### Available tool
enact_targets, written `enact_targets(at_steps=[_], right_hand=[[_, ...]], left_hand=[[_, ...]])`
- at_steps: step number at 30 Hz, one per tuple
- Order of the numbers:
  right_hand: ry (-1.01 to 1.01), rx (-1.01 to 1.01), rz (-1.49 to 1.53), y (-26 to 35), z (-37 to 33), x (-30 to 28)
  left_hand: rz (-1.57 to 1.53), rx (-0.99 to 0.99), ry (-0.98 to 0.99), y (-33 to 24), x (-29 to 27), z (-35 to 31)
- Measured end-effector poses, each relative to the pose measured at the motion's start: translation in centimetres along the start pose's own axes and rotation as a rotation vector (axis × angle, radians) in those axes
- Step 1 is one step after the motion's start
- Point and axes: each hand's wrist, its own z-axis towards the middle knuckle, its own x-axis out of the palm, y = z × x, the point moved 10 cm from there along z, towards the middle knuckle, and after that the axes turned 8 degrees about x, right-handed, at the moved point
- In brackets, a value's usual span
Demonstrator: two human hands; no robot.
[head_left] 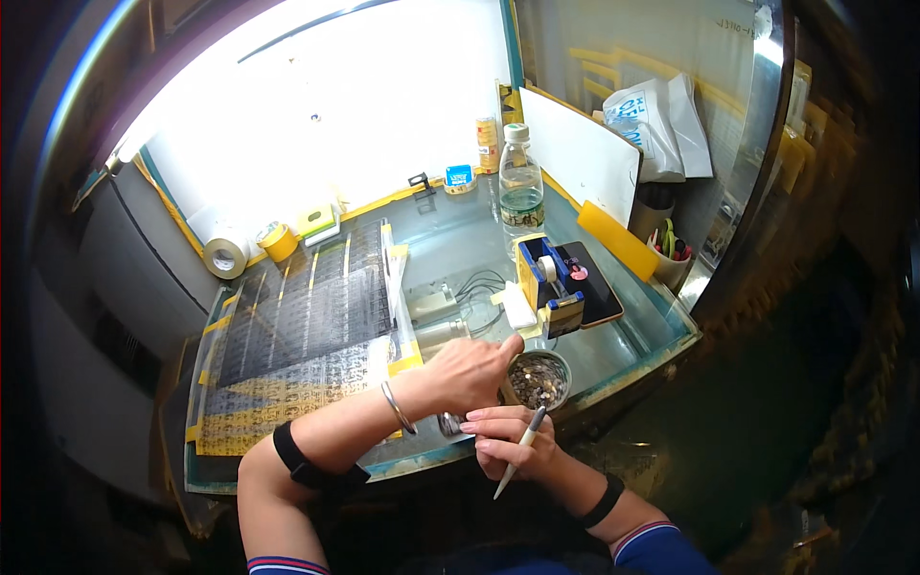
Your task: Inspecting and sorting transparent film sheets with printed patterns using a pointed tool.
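Note:
My right hand [517,443] grips a slim white pen-like tool [522,454] with a grey end, slanted across the fingers. Just beyond it my left hand [470,372] is bent over the near edge of the glass-topped table [632,331], fingers curled; what they pinch, if anything, is hidden. Beside the left fingers stands a round tin [566,376] full of small shiny bits, too small to name. Partly covered by my hands, a small metallic-looking item [448,423] lies at the table edge.
A dark patterned sheet [307,316] with yellow tape fills the left side. Behind the tin are a blue tape dispenser [548,278], a phone [592,287], a water bottle [521,182] and dark cables [479,283]. Tape rolls [226,257] stand far left; a pen cup [671,259] is right.

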Motion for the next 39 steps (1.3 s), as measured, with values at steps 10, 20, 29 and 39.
enact_targets(at_steps=[10,20,29,39], right_hand=[[-0.034,0.096,-0.008,-1.0,0.5,-0.2],[-0.074,0.199,0.008,-2.5,1.0,0.0],[-0.018,0.624,0.126,-5.8,-0.3,1.6],[0.221,0.691,0.048,-6.7,-0.4,3.6]], left_hand=[[-0.041,-0.596,-0.236,7.8,-1.7,-3.6],[-0.237,-0.412,-0.447,7.2,-6.6,-7.7],[0.178,-0.419,-0.712,-0.3,-2.1,-27.3],[0.172,-0.452,-0.658,-2.8,2.5,-25.6]])
